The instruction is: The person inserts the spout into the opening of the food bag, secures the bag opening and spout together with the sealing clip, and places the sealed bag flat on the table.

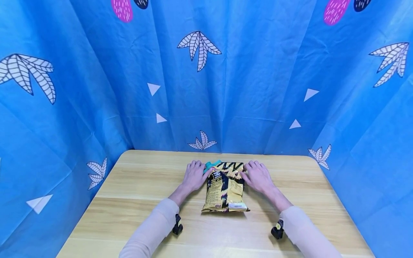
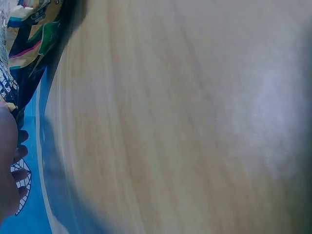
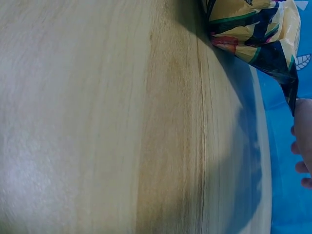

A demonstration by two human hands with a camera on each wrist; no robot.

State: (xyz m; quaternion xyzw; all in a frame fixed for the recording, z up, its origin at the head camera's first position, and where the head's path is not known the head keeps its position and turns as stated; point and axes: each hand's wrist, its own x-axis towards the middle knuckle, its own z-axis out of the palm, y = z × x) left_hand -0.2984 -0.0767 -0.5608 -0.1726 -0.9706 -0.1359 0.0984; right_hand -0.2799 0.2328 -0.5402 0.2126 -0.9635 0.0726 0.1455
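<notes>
In the head view, a gold and black snack bag (image 1: 219,195) lies near the far side of the table with its printed panel up. At its upper left corner, my left hand (image 1: 194,175) pinches the edge, thumb on the front face. My right hand (image 1: 259,176) holds the opposite upper corner, thumb toward the bag's middle. A teal plastic piece (image 1: 210,165) shows behind the top edge, beside the left fingers; much of it is hidden. From the right wrist, the crinkled bag (image 3: 263,39) tapers down to the right hand (image 3: 304,141).
The pale wooden table (image 1: 138,208) has rounded far corners. Blue curtains (image 1: 258,71) printed with white leaves and triangles hang at the back and both sides. Small black devices sit at the left wrist (image 1: 177,225) and right wrist (image 1: 278,230).
</notes>
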